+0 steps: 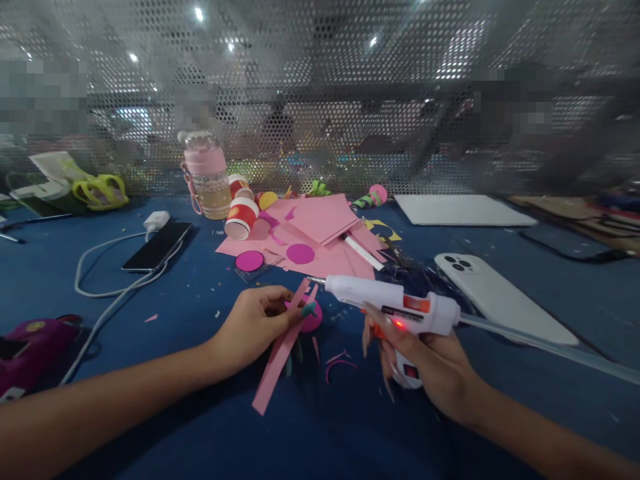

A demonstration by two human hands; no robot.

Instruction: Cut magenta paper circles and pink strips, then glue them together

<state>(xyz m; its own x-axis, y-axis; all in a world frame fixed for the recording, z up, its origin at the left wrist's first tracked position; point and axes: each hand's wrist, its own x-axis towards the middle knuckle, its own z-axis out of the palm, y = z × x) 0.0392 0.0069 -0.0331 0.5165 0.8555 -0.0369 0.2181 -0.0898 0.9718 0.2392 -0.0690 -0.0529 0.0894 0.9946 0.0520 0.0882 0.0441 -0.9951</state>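
Observation:
My left hand [260, 321] pinches pink paper strips [274, 380] between thumb and fingers. One long strip slants down toward me, and the upper ends stick up past the thumb. Behind the fingers shows part of a magenta paper circle [313, 316]; whether it is held too I cannot tell. My right hand [430, 360] is wrapped round the handle of a white hot glue gun [370, 292], its red light lit. A long clear glue stick [540, 341] comes out of the back. The nozzle points left, right by the strips' upper ends; touching or not is unclear.
Pink paper sheets [320, 217], a magenta circle [300, 253] and paper cups [242, 219] lie ahead, beside a bottle [207, 177]. A black phone [159, 247] with a white cable is on the left, a white phone [505, 297] on the right. Perforated metal [320, 93] stands behind.

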